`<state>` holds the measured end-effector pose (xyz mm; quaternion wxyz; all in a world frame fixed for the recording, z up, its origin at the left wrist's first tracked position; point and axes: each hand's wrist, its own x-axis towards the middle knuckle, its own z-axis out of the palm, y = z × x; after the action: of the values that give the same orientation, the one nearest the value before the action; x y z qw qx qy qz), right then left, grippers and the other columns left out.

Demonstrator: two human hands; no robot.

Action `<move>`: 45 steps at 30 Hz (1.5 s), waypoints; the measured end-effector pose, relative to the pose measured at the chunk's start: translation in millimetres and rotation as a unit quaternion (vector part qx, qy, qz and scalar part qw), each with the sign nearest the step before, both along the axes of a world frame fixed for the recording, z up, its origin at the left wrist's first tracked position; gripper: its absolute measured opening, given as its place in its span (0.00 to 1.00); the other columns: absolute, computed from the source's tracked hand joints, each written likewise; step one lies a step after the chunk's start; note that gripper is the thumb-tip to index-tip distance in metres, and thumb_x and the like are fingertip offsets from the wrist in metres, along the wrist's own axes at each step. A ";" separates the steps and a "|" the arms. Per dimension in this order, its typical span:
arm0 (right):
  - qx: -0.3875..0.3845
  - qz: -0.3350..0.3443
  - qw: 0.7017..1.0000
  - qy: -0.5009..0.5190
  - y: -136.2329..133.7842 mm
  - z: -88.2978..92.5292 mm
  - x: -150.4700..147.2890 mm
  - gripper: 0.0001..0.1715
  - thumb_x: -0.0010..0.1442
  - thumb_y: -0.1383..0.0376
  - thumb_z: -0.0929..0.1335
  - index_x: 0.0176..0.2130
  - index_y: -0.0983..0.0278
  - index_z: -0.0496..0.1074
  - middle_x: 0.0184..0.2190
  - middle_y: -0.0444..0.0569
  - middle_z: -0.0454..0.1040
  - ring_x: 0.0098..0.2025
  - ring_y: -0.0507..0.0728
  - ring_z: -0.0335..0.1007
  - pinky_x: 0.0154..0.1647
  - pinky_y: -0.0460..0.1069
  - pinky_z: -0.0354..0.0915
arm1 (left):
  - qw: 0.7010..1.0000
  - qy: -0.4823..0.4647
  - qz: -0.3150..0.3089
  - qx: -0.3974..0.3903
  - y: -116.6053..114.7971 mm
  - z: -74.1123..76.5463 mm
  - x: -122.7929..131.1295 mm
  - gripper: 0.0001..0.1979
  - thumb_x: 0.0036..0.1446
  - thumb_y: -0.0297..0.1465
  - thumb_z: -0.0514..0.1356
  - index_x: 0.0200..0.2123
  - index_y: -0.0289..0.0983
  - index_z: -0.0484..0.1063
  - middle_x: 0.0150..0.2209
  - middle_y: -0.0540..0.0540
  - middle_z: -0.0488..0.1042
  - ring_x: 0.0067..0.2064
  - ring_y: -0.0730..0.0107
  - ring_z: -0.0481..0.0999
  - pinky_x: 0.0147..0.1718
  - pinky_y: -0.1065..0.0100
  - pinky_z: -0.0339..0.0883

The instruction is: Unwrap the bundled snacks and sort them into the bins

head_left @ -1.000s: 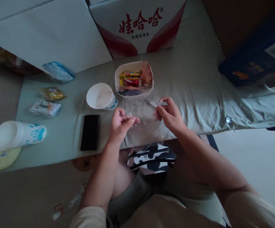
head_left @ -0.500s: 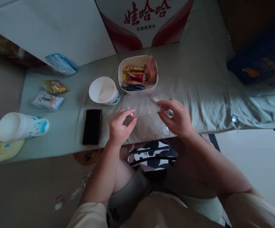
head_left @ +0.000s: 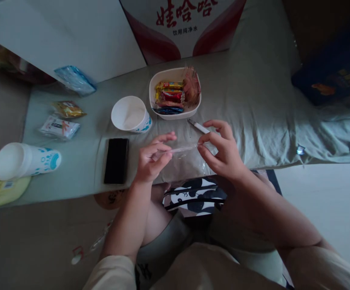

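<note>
Between my hands a clear plastic bag [head_left: 184, 149] is stretched, its edge running nearly level. My left hand [head_left: 153, 159] pinches the left end between thumb and finger, other fingers raised. At the right end, my right hand [head_left: 223, 151] pinches it in the same way. Behind my right fingers a white pen-like stick [head_left: 198, 126] lies on the cloth, partly hidden. A white tub [head_left: 175, 117] holding several wrapped snacks [head_left: 171, 96] stands just beyond my hands. To its left is an open paper cup [head_left: 130, 114] with a blue print.
A black phone [head_left: 116, 161] lies left of my left hand. Further left are stacked paper cups [head_left: 26, 161] on their side, snack packets [head_left: 60, 127] and a blue plastic packet [head_left: 76, 80]. A red and white carton [head_left: 185, 44] stands behind the tub. The cloth's front edge drops near my knees.
The bag, spread out between my hands before, now hangs lower with its upper edge pulled into a narrow strip. The white stick behind it now shows. My left fingers have lifted apart.
</note>
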<state>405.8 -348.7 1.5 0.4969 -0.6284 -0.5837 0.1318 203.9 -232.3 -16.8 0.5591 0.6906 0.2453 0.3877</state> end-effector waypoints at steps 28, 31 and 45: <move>-0.123 -0.014 0.944 0.306 12.1 -27.1 -6.9 0.27 0.64 0.66 0.67 0.60 0.58 0.60 0.34 0.42 0.77 0.27 0.51 0.76 0.32 0.49 0.73 | 0.931 0.071 -0.003 -0.357 12.0 1.6 9.2 0.25 0.48 0.47 0.71 0.46 0.40 0.75 0.40 0.41 0.84 0.41 0.54 0.86 0.36 0.58 0.78; -0.123 -0.012 0.944 0.305 11.8 -26.7 -6.7 0.26 0.65 0.64 0.67 0.61 0.59 0.60 0.34 0.43 0.78 0.27 0.51 0.76 0.31 0.49 0.74 | 0.927 0.066 0.036 -0.368 12.8 -1.5 10.6 0.21 0.49 0.44 0.68 0.44 0.40 0.76 0.40 0.41 0.84 0.39 0.54 0.86 0.33 0.59 0.78; -0.098 0.025 0.953 0.287 11.3 -31.6 -4.2 0.31 0.67 0.65 0.66 0.66 0.55 0.57 0.39 0.47 0.81 0.29 0.53 0.77 0.34 0.52 0.77 | 0.903 0.073 0.071 -0.417 12.8 -2.1 15.6 0.19 0.48 0.39 0.70 0.42 0.40 0.73 0.37 0.46 0.82 0.32 0.65 0.82 0.31 0.65 0.77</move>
<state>401.6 -337.3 -30.1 0.5757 -0.5953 -0.4160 0.3757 219.5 -219.5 -18.9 0.7479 0.4012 0.4728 0.2370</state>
